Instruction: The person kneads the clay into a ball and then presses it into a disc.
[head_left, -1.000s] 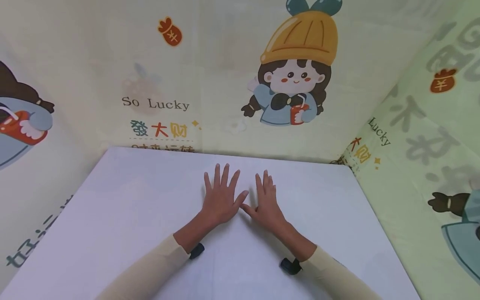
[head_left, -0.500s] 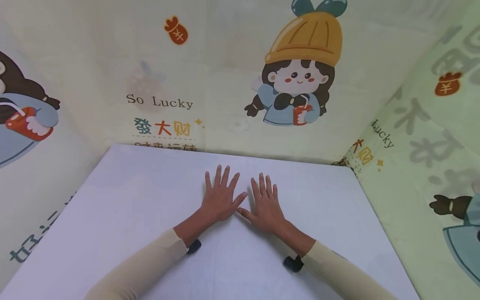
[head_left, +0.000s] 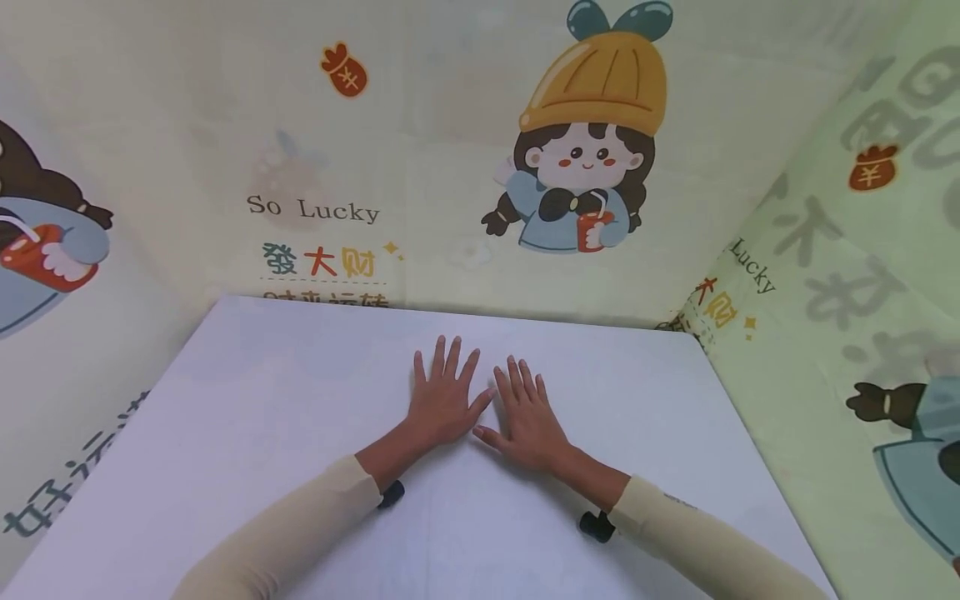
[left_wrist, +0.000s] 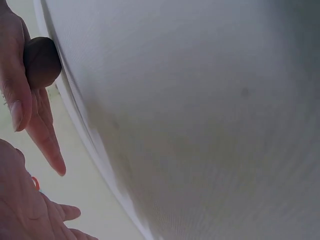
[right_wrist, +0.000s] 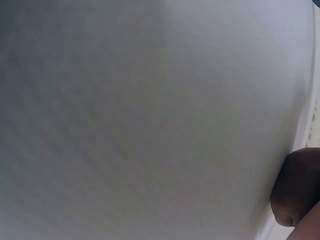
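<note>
A printed cartoon backdrop (head_left: 480,150) enclosed a white table (head_left: 247,433), where a person's left hand (head_left: 441,398) and right hand (head_left: 527,414) lay flat side by side, fingers straight and spread, thumbs nearly touching, neither holding anything.

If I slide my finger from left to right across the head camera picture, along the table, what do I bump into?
Bare white table → left hand, flat with fingers spread → right hand, flat too → more bare table → green cartoon cloth.
</note>
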